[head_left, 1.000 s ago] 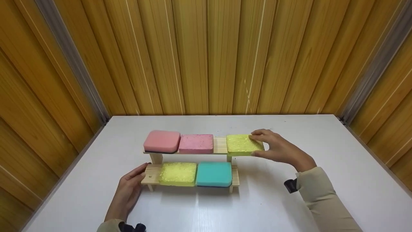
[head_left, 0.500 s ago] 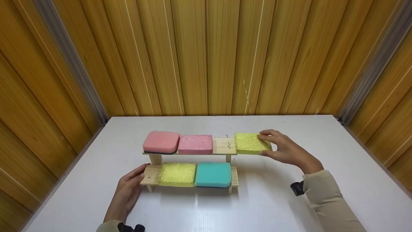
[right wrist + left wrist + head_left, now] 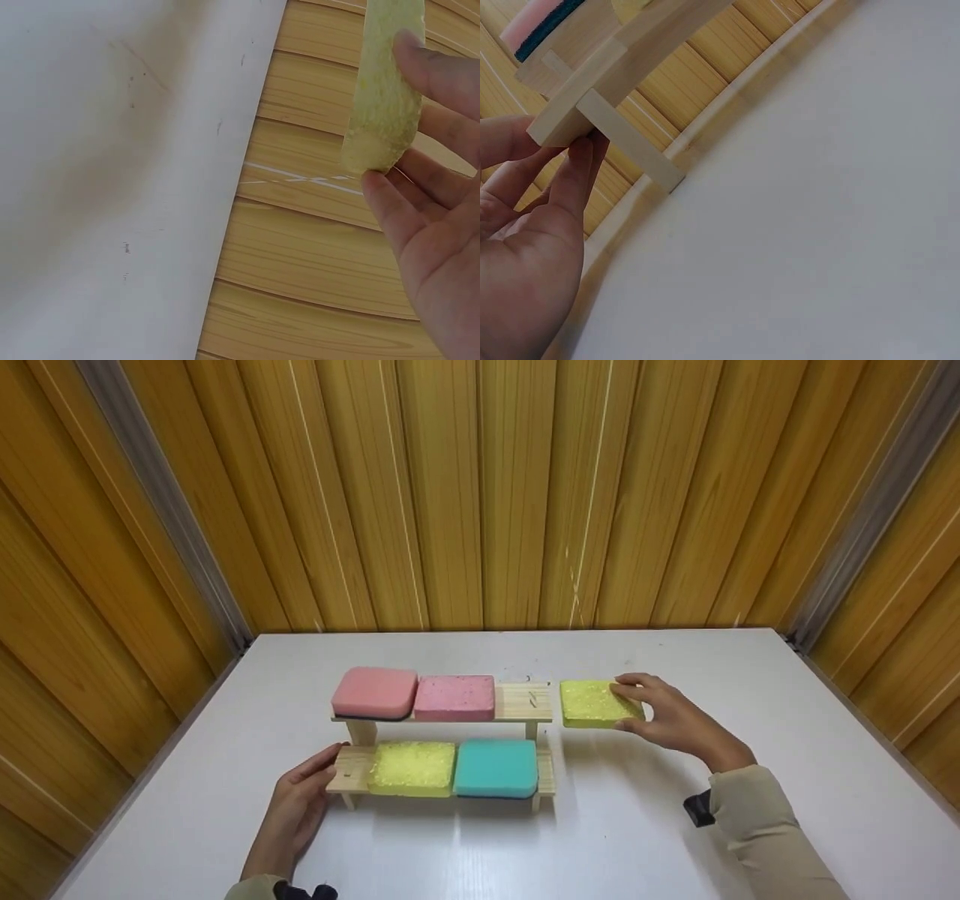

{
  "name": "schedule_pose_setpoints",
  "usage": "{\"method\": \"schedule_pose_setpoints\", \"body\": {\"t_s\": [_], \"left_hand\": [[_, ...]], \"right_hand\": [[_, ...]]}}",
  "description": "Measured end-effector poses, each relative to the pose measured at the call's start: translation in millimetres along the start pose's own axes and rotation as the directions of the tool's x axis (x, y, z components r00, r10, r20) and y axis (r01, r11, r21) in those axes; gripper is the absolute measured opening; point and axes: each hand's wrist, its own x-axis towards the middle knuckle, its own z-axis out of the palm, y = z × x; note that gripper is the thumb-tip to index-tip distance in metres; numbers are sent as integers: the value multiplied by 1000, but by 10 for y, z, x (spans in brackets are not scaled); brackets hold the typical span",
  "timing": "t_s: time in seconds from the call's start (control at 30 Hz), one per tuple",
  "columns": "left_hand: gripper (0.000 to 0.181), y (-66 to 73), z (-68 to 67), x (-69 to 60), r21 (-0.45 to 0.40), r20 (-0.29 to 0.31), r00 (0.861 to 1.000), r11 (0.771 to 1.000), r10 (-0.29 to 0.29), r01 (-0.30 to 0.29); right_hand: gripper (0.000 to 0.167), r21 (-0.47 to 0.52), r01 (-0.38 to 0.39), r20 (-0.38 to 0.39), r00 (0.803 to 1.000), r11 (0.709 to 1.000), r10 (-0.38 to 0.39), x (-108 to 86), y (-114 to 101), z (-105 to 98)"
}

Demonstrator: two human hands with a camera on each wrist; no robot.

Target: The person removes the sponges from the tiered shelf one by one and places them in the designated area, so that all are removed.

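Note:
My right hand (image 3: 675, 724) pinches a yellow sponge (image 3: 596, 703) between thumb and fingers, just beyond the right end of the upper shelf. In the right wrist view that sponge (image 3: 386, 97) appears edge-on. A two-tier wooden rack (image 3: 521, 701) stands on the table, and my left hand (image 3: 300, 799) grips its lower board at the left end. Fingers reach under the board in the left wrist view, close to a leg (image 3: 634, 139). On the upper tier lie a pink sponge with a dark base (image 3: 375, 691) and a plain pink sponge (image 3: 454, 697). Another yellow sponge (image 3: 412, 767) and a turquoise sponge (image 3: 496, 767) occupy the lower tier.
The white table (image 3: 480, 855) extends around the rack. Wood-patterned panels (image 3: 480, 495) rise behind it and on both sides. Small dark marks dot the tabletop behind the rack.
The right hand has carried the yellow sponge rightward, off the upper shelf's right end, uncovering the bare board there. The left hand stays on the lower board.

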Motion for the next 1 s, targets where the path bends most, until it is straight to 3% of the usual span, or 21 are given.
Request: {"method": "schedule_pose_setpoints", "body": {"t_s": [0.3, 0.63, 1.0], "left_hand": [[51, -10, -8, -6, 46, 5, 1000, 999, 9, -9], [52, -4, -6, 4, 32, -2, 1000, 999, -2, 2], [52, -10, -8, 13, 41, -7, 1000, 999, -5, 5]], "right_hand": [[56, 32, -28, 24, 999, 999, 28, -40, 112, 129], [55, 36, -15, 45, 999, 999, 14, -27, 209, 282], [56, 56, -52, 62, 997, 997, 48, 15, 270, 353]]}}
